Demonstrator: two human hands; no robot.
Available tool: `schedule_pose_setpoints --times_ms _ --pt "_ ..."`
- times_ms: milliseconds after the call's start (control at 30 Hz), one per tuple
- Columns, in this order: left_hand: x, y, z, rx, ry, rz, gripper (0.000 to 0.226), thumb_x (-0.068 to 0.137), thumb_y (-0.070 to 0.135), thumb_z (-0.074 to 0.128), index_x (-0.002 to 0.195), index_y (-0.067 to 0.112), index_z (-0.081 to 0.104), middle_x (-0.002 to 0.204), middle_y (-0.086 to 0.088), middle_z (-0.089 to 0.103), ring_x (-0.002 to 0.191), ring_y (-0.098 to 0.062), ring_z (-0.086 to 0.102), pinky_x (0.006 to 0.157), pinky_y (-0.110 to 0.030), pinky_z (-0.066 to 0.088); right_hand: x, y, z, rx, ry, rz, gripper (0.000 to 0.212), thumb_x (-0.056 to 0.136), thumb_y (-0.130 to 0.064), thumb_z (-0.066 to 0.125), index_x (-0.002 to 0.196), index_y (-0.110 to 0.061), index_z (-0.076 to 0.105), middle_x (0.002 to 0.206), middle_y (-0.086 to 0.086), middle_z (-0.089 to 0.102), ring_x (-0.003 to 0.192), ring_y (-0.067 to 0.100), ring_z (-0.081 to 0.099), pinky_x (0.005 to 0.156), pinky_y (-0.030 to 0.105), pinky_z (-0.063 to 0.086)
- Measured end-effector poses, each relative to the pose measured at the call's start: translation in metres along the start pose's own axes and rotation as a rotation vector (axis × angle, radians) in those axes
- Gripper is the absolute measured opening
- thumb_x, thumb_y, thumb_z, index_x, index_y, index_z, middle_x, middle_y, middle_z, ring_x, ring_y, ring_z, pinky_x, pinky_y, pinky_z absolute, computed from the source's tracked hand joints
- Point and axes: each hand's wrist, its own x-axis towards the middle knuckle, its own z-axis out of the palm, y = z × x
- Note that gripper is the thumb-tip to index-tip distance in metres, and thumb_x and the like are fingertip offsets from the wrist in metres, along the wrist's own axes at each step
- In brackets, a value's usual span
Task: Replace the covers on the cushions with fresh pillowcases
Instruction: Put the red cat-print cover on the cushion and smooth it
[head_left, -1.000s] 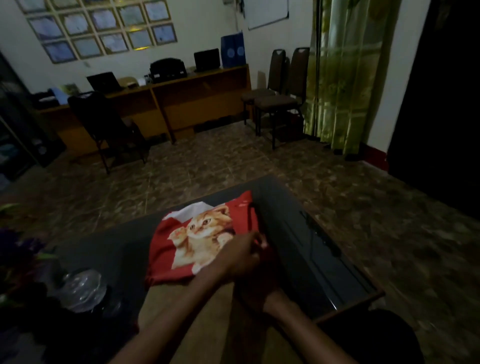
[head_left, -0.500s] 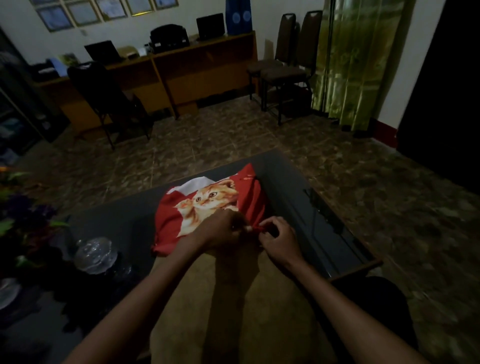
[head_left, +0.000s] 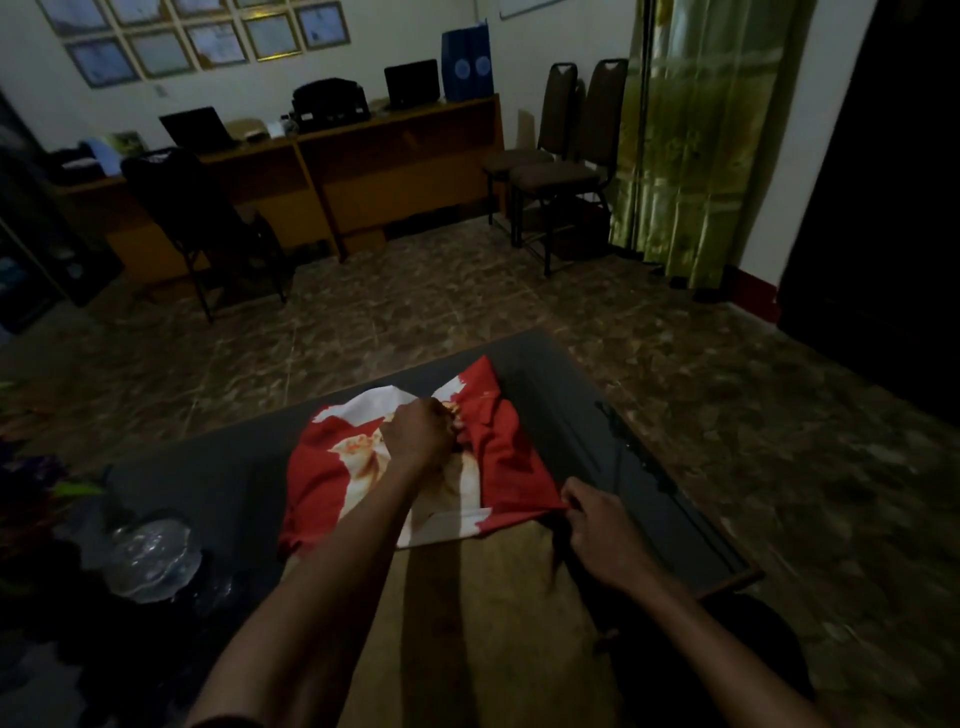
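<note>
On the dark glass-topped table (head_left: 249, 483), the left hand (head_left: 421, 434) bunches the red cat-print pillowcase (head_left: 498, 457); the right hand (head_left: 597, 525) pinches its near-edge corner. Opening it for the tan cushion (head_left: 498, 597) likely comes next.

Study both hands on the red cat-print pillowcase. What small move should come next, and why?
Probably the left hand should pull the bunched fabric farther away while the right hand holds the near edge. The red cat-print pillowcase is crumpled on the dark table, with the tan cushion showing below its near edge.
</note>
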Motion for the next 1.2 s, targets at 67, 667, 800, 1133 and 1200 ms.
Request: schedule_pose_setpoints --times_ms 67,667,800,1133,1200 --pt "0.001 -0.002 0.005 0.077 0.079 0.028 0.013 0.086 0.033 0.073 0.091 0.021 0.075 0.082 -0.004 0.072 0.085 -0.025 0.068 0.077 -0.038 0.050 -0.005 0.008 -0.001 -0.173 -0.104 -0.028 0.026 0.091 -0.010 0.055 0.098 -0.035 0.052 0.093 -0.007 0.066 0.086 0.013 0.065 0.076 0.037 0.050" --pt "-0.088 -0.062 0.019 -0.197 0.124 0.282 0.036 0.100 0.035 0.051 0.129 0.019 0.065 0.128 -0.007 0.066 0.113 -0.019 0.063 0.092 -0.035 0.054 0.080 -0.032 0.035 0.374 0.058 0.408 0.018 0.091 -0.013 0.068 0.108 -0.013 0.072 0.107 0.007 0.073 0.099 0.022 0.068 0.091 0.035 0.054" --pt "-0.108 -0.082 0.023 -0.261 0.053 0.288 0.048 0.100 0.051 0.050 0.141 0.028 0.055 0.150 0.003 0.049 0.132 -0.009 0.050 0.103 -0.037 0.051 0.080 -0.024 0.052 0.352 0.152 0.460 0.008 0.089 -0.009 0.072 0.093 -0.006 0.079 0.099 0.013 0.077 0.096 0.026 0.071 0.085 0.031 0.053" --pt "-0.103 -0.073 0.012 -0.354 0.061 0.357 0.046 0.094 0.038 0.065 0.137 0.024 0.053 0.130 0.002 0.059 0.112 -0.007 0.059 0.088 -0.032 0.056 0.069 -0.003 0.024 -0.123 -0.187 0.480 0.021 0.083 -0.019 0.065 0.097 -0.012 0.080 0.114 0.011 0.075 0.110 0.028 0.068 0.096 0.032 0.053" --pt "-0.111 -0.088 -0.006 -0.387 0.052 0.374 0.033 0.095 0.033 0.064 0.126 0.024 0.057 0.123 0.007 0.058 0.107 0.001 0.059 0.083 -0.027 0.057 0.070 -0.031 0.016 -0.167 -0.149 0.334 0.031 0.083 -0.015 0.071 0.114 -0.016 0.076 0.125 0.009 0.069 0.117 0.026 0.064 0.103 0.029 0.048"
